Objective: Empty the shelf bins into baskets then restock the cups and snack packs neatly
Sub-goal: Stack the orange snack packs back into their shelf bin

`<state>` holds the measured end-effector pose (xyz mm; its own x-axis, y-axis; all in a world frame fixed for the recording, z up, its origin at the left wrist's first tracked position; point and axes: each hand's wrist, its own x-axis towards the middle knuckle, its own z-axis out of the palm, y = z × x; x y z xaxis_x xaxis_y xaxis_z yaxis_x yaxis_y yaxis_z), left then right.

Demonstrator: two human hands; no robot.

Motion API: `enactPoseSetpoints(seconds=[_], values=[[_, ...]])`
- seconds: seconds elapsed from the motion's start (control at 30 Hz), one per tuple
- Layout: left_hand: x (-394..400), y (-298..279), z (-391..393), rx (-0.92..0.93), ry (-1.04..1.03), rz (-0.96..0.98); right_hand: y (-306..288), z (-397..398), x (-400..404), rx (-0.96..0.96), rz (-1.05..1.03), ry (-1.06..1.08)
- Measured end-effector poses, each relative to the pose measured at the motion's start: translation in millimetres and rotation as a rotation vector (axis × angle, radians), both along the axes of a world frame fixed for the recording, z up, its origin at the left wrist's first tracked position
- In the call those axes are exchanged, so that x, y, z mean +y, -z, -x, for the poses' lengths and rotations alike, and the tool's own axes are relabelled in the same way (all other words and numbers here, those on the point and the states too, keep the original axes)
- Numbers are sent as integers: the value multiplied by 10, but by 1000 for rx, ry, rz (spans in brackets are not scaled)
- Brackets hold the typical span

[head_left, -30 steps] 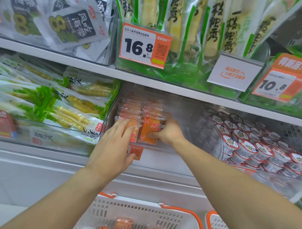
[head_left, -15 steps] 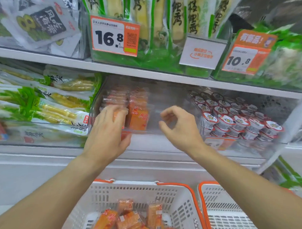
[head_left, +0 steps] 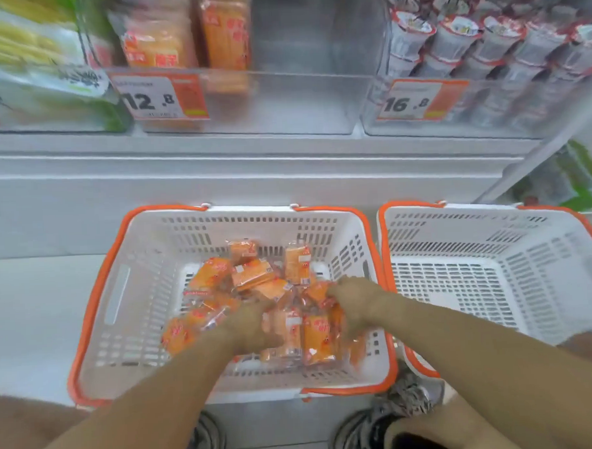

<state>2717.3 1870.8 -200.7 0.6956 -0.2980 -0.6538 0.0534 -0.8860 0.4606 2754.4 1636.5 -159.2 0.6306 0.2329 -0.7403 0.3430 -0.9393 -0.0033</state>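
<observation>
Both my hands are down inside the left white basket point(head_left: 99, 288) with orange rims, in among a loose pile of orange snack packs point(head_left: 253, 276). My left hand point(head_left: 254, 326) lies on top of the pile's front part, and its fingers are lost in motion blur. My right hand point(head_left: 354, 303) touches the packs at the pile's right side, its grip also blurred. On the shelf above, a clear bin point(head_left: 283, 103) holds two short rows of orange packs point(head_left: 154, 44) at its left. The bin to its right holds several red-and-white cups point(head_left: 456, 40).
A second white basket point(head_left: 491, 284) stands on the floor right of the first, with nothing in it. Green and yellow bagged goods point(head_left: 30, 59) fill the bin at the left. Price tags 12.8 point(head_left: 159, 98) and 16.8 point(head_left: 414, 101) hang on the bin fronts. My shoes point(head_left: 388, 419) are just behind the baskets.
Both hands have dropped from the shelf bin into the left basket. My view has tilted down from the shelves to the baskets on the floor.
</observation>
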Motion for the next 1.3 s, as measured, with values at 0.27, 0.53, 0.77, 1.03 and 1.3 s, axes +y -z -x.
enactPoseSetpoints(seconds=[0.27, 0.53, 0.77, 1.03, 1.3], values=[[-379, 712, 304, 41, -328, 84, -57, 30, -82, 190, 14, -32], [-559, 602, 252, 178, -603, 33, -220, -24, -72, 29, -122, 42], [-495, 672, 285, 215, -780, 90, -305, -95, -116, -182, -152, 206], [-732, 614, 316, 234, -593, -4, -402, -76, -142, -204, -206, 265], [-238, 202, 112, 662, -791, 775, -462, -286, -225, -15, -277, 341]])
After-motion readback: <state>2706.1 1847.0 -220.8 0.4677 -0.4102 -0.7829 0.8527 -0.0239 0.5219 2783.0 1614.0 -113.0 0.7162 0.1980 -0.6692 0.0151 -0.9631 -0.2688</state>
